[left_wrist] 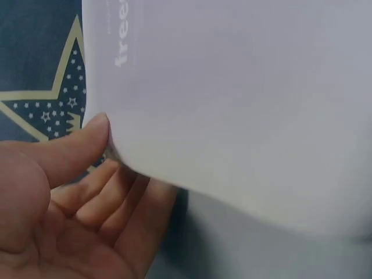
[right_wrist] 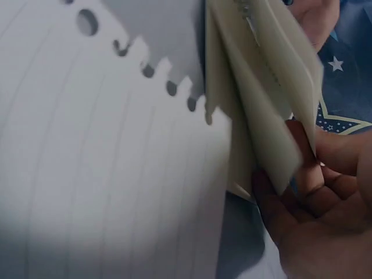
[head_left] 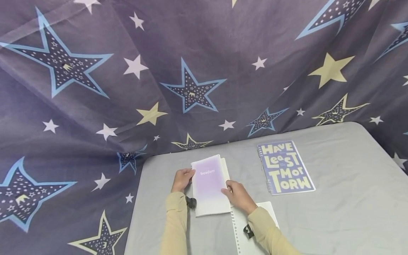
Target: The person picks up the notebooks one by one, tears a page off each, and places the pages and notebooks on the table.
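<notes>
A notebook (head_left: 208, 194) with a purple-to-white cover marked "freedom" is held over the bed-like grey surface. My left hand (head_left: 182, 179) pinches its left edge. In the left wrist view, the thumb of the left hand (left_wrist: 75, 192) lies on the cover's edge, with the other fingers behind. At the right edge, my right hand (head_left: 239, 195) grips the cover, its thumb on top. The right wrist view shows the right hand (right_wrist: 325, 203) with fingers among the notebook's parted cream pages (right_wrist: 264, 116). Lined paper with a torn, punched edge (right_wrist: 116, 163) lies under the right forearm.
A blue spiral notebook (head_left: 285, 168) with large cream lettering lies at the right on the grey sheeted surface (head_left: 344, 219). Behind and to the left hangs a dark cloth (head_left: 207, 127) printed with stars. Both wrists carry black straps.
</notes>
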`<state>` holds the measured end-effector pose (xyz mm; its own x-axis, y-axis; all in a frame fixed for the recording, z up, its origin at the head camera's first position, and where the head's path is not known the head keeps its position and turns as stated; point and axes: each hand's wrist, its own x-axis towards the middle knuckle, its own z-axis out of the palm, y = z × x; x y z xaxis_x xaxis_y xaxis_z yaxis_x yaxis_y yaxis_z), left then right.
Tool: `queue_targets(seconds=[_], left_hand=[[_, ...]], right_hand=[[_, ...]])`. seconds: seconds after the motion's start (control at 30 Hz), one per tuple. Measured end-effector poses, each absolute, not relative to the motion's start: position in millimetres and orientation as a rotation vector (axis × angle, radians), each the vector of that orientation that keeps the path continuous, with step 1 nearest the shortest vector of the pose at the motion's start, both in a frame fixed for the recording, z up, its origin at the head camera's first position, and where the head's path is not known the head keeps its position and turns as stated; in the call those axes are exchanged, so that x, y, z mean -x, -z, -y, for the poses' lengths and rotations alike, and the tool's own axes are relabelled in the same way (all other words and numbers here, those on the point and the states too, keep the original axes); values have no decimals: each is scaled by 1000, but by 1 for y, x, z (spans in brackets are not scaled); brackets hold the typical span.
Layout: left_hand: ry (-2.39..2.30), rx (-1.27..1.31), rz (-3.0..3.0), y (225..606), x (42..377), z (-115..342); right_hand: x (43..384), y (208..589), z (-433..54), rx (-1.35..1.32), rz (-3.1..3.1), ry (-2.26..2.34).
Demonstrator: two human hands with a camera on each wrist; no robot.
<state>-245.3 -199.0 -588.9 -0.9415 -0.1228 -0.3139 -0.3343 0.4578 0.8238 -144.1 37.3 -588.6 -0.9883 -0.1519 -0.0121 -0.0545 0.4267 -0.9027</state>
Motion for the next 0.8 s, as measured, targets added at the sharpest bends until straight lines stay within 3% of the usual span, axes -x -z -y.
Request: queue_targets(seconds=[0.33, 0.8], left_hand=[[-1541, 567, -2464, 588, 239, 190], [-1493, 664, -2613, 586, 233, 176]], right_hand=[[145, 584, -46, 226, -2526, 1656], [142, 599, -42, 26, -2788, 1472]])
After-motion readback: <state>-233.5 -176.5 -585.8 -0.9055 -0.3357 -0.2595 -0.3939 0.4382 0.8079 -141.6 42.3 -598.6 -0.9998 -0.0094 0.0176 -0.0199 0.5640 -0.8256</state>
